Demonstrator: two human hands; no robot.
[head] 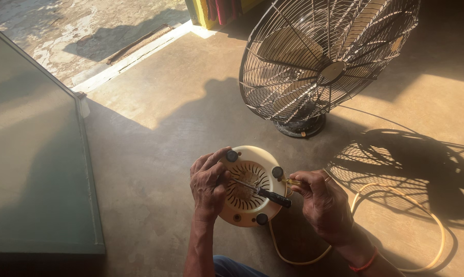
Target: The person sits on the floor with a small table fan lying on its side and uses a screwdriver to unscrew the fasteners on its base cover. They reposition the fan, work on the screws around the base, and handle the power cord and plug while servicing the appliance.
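A sunlit concrete floor [180,102] fills the frame, with a green panel [32,154] at left. One wire-caged fan [324,61] stands upper right. At lower centre, the left hand [207,184] wraps its fingers around one cream round base [247,187] bearing three black feet. The right hand [322,202] has its fingers pinching a small yellow piece, beside one black-handled screwdriver [265,193] and one cream cord [396,205].

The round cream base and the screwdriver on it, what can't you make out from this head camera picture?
- Screwdriver tip: too small against the vent slots of the cream base, head view.
- Base's left edge: covered by the left hand.
- What the right hand pinches: mostly hidden by its fingers.
- Fan top: cut off by the frame edge.
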